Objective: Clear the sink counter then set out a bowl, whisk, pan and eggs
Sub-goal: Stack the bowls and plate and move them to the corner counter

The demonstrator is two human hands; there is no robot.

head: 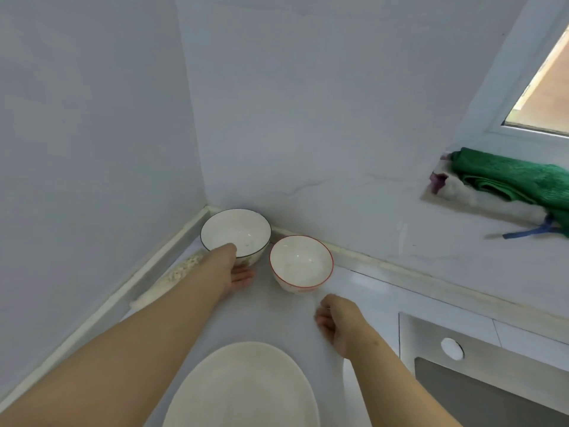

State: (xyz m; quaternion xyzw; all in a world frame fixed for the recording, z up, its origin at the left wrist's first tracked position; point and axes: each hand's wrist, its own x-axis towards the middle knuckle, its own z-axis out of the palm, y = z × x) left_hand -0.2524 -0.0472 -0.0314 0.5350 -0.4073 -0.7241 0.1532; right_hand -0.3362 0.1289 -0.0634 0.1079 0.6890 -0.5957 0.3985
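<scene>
The person's long, slim, bare left forearm [138, 331] and bare right forearm [397, 368] lay uncovered down to the picture's lower edge. The right one bore 1 small dark spot [376, 342] behind the wrist. The 2 hands were bare too: left hand [237, 269], right hand [335, 322].

My left hand [235, 268] is against the near side of the dark-rimmed bowl [243, 229] in the counter [277, 315] corner, thumb side up at the rim and fingers stretched along its base; whether it grips, I can't tell. Just right of it stands the red-rimmed bowl [300, 261]. My right hand [337, 318] is near that one, fingers loosely curled, holding nothing. A white plate [243, 389] lies between my forearms, a green cloth [517, 180] on the window ledge
</scene>
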